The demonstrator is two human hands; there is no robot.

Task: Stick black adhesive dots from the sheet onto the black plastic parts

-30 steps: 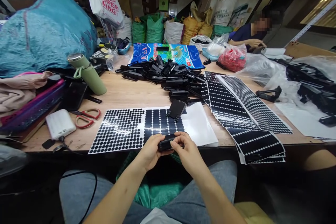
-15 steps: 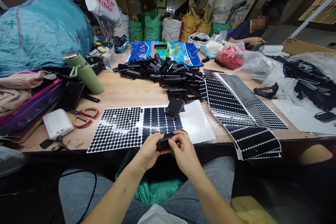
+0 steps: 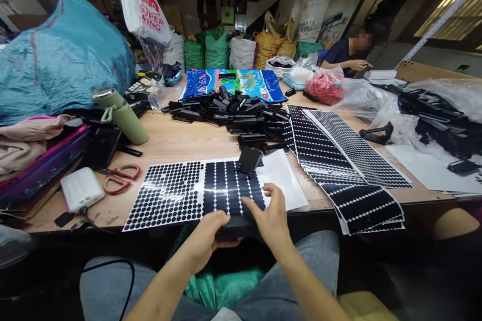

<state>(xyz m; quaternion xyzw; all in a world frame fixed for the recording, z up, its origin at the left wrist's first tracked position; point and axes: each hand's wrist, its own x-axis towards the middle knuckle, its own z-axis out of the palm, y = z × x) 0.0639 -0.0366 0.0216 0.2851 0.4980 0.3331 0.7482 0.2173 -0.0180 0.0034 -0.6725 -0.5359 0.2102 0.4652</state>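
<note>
Left hand (image 3: 209, 233) clenches black plastic part (image 3: 236, 227) just below tabletop (image 3: 181, 139) edge, over lap. Right hand (image 3: 271, 212) released, fingers spread, index tip on black dot sticker sheet (image 3: 226, 188).

Risks (judged, not seen):
- part gripped one-handed could slip into lap
- fingertip could lift neighbouring dot or crease sheet
- wrist could knock small black plastic stand (image 3: 248, 160) nearby

Part mostly hidden by both hands, shape unclear. Dot on fingertip: cannot tell.

Evenly bright indoor light with glare on the glossy black sheets (image 3: 226, 193); wide-angle bending at edges, corners dim.
</note>
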